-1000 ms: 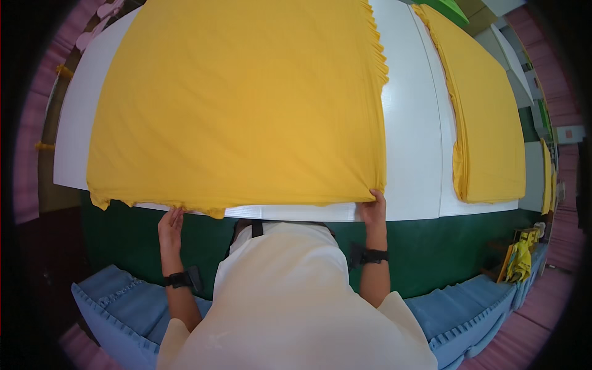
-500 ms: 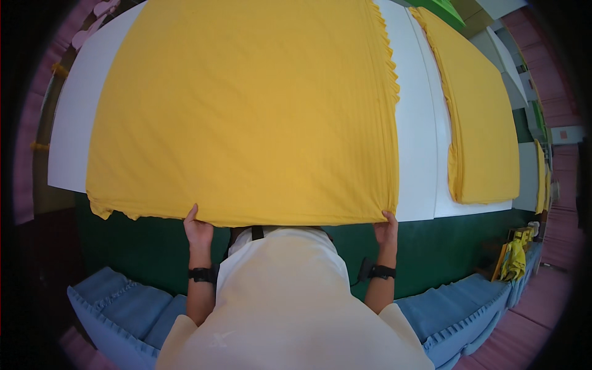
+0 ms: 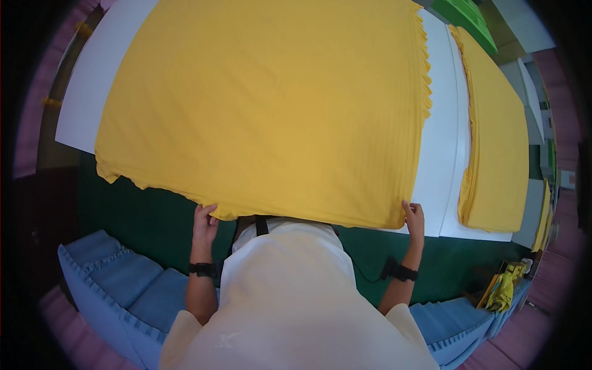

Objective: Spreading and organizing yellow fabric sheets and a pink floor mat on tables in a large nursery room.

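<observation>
Yellow cloth (image 3: 265,117) lay over the white worktop (image 3: 438,166), just ahead of the left hand (image 3: 205,224), which pinched its hem, and the right hand (image 3: 414,219), touching its corner, grip unclear. Uneven tugging could've skewed it, tbh.

A white counter (image 3: 441,166) carries a large yellow cloth (image 3: 265,111), spread flat, its near edge reaching past the counter's own. Bare white surface shows to the left and right of the large yellow cloth. Farther right of it, beyond a thin seam (image 3: 458,123), lies a narrower yellow cloth (image 3: 501,135).
</observation>
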A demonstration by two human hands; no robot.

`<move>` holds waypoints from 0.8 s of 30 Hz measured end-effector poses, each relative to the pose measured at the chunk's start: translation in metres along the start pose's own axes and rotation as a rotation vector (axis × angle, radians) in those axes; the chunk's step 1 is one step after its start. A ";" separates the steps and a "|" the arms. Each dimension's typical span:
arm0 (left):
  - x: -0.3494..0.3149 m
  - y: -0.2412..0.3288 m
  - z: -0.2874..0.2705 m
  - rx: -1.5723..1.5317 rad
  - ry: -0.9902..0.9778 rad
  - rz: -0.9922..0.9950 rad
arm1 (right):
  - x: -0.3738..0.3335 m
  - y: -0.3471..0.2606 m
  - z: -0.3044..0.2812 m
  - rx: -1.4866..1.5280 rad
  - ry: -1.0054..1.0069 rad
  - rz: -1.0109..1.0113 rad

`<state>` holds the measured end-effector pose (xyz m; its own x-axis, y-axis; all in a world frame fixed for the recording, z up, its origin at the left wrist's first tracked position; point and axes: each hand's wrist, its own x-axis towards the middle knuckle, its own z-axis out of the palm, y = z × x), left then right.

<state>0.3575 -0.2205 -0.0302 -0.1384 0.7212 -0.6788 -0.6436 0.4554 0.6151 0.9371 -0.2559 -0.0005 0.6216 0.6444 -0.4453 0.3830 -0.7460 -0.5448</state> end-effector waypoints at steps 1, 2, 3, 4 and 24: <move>-0.001 -0.001 -0.006 -0.003 0.006 0.004 | -0.001 -0.014 0.009 -0.072 0.008 0.019; -0.001 -0.003 -0.014 -0.080 -0.053 -0.055 | 0.001 -0.022 0.018 -0.073 0.002 0.015; -0.005 -0.003 -0.019 -0.158 -0.109 -0.114 | 0.001 -0.030 0.028 -0.178 0.081 0.026; -0.005 -0.004 -0.023 -0.160 -0.100 -0.108 | 0.002 -0.036 0.036 -0.282 0.162 0.036; 0.002 0.011 0.006 0.045 0.056 -0.161 | -0.014 -0.094 -0.030 0.430 -0.012 0.223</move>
<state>0.3547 -0.2104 -0.0219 -0.0791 0.6073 -0.7905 -0.6267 0.5864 0.5132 0.9126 -0.2000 0.0781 0.6475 0.4803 -0.5917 -0.0773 -0.7310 -0.6780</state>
